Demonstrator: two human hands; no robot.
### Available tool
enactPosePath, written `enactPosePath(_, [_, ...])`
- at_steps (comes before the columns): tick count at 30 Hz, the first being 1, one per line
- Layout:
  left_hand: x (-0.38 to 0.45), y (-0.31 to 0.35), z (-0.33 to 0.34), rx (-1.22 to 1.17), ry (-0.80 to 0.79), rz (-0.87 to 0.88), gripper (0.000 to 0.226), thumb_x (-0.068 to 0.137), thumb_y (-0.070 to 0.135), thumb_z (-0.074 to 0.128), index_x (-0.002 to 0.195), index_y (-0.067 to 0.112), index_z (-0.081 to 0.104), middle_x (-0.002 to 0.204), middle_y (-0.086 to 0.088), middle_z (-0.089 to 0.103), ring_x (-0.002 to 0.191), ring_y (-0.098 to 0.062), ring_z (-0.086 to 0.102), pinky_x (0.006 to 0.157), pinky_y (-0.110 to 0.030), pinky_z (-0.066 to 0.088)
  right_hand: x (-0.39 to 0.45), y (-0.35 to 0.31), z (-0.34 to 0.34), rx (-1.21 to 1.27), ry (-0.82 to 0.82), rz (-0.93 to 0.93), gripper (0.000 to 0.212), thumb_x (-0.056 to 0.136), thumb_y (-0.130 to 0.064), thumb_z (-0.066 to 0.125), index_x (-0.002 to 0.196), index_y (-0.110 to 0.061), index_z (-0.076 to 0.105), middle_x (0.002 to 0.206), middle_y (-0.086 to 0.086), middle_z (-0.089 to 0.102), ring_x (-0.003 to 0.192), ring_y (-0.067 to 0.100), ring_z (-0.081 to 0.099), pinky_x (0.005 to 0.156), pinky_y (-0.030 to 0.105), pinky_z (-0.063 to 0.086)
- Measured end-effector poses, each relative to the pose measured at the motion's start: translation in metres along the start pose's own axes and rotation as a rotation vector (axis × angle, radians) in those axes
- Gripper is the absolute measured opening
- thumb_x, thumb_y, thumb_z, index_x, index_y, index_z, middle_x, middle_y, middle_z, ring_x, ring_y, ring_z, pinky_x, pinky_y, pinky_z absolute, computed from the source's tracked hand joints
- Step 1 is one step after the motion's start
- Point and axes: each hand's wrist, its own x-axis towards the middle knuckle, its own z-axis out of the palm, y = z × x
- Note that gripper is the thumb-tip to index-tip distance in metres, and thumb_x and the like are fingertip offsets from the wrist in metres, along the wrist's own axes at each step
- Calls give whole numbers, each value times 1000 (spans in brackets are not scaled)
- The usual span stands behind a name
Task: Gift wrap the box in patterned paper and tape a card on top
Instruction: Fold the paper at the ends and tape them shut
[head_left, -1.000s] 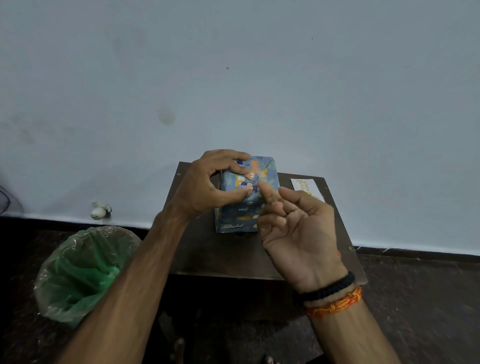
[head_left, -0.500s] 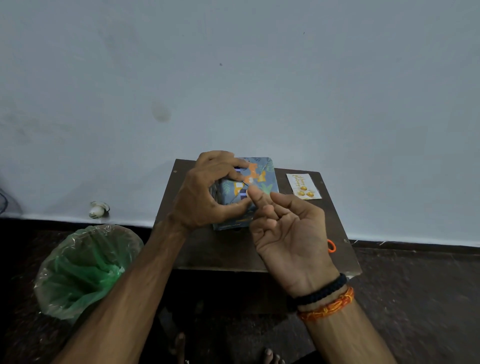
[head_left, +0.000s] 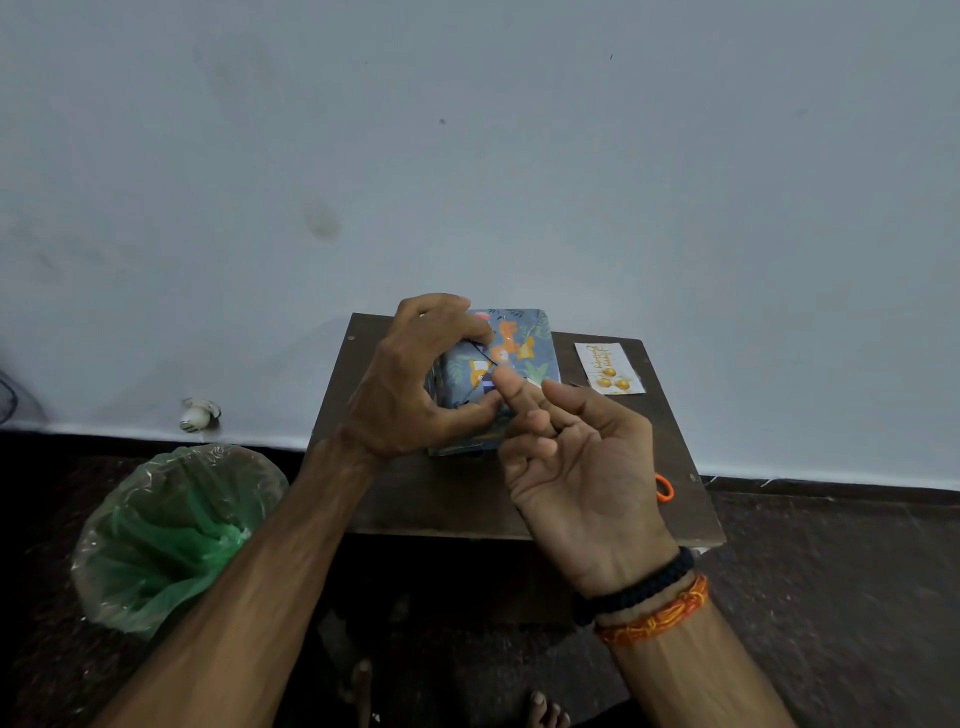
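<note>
Wrapped box (head_left: 524, 348) stands on small dark table (head_left: 447, 499), blue patterned paper folded over its end | left hand (head_left: 410, 384) grips box, fingers on top, thumb below | right hand (head_left: 576, 462) palm-up, index fingertip pressing folded flap, other fingers loosely curled | card (head_left: 609, 368) flat on table, right of box, apart

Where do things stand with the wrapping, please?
Left hand grips wrapped box. Right hand palm up, forefinger on the folded flap. Card lies untaped on table. Nothing in the way.
</note>
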Motion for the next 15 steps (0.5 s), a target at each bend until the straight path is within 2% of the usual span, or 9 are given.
enactPosePath(7, [1, 1, 0, 31, -31, 74, 35, 77, 22, 83, 108, 9, 74, 109, -3, 70, 125, -29, 54, 107, -27, 37, 0, 0, -1, 1, -4, -3, 57, 83, -8, 55, 137, 12, 53, 98, 17, 73, 48, 7, 51, 40, 14, 40])
enactPosePath(15, [1, -4, 3, 41, -31, 42, 34, 76, 25, 83, 105, 9, 77, 108, -6, 69, 124, -28, 54, 103, -30, 42, -1, 2, 0, -3, -10, -8, 61, 81, -8, 57, 139, 11, 51, 103, 19, 73, 48, 7, 51, 40, 14, 40])
